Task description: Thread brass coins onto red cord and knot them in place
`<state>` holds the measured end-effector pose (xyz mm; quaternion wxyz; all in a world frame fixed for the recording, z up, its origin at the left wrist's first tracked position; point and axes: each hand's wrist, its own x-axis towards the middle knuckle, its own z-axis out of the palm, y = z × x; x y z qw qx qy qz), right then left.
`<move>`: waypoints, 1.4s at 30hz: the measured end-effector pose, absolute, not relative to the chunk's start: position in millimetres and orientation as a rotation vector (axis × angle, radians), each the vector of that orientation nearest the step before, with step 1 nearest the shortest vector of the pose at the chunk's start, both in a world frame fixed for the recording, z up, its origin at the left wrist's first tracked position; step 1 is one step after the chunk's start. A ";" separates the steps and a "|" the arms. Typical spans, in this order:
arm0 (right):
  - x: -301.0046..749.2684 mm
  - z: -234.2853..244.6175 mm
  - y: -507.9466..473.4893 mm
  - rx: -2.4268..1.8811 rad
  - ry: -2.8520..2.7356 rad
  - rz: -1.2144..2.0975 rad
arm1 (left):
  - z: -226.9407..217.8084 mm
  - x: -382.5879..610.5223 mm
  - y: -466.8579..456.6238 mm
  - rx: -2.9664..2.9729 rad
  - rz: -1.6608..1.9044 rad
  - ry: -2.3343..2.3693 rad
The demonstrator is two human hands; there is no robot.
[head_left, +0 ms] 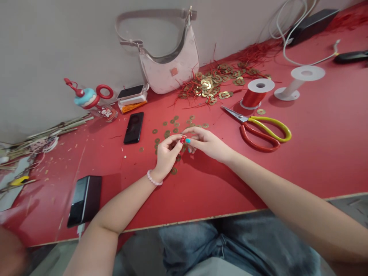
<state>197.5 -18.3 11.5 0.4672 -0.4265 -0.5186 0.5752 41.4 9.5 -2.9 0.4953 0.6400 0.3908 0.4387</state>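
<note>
My left hand [169, 150], with a pale bead bracelet [154, 178] at its wrist, is closed in a pinch over the red table. Its fingertips meet those of my right hand [204, 142], which is also pinched. Whatever lies between the fingertips is too small and too covered to make out. Beneath and around both hands, several loose brass coins with holes [167, 134] are scattered on the tabletop. Farther back lies a heap of brass coins tied with red cord [208, 85].
Right of my hands lie scissors [260, 132], a spool of red cord [254, 96] and a bare white spool [293, 88]. A phone [133, 127], a cup [107, 112] and a pink handbag [172, 71] stand leftward and behind. A black device [84, 201] sits near the front edge.
</note>
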 end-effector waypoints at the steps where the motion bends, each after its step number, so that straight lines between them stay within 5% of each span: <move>1: 198.0 11.7 -18.6 -1.045 -1.290 1.400 | -2.5 41.6 9.5 1.541 1.051 0.956; 24: 205.1 10.8 -18.1 -1.373 -1.574 0.887 | -3.7 42.5 11.1 1.571 1.065 0.987; 42: 204.2 12.1 -17.6 -1.181 -1.375 1.057 | -2.9 42.8 9.9 1.751 1.086 0.836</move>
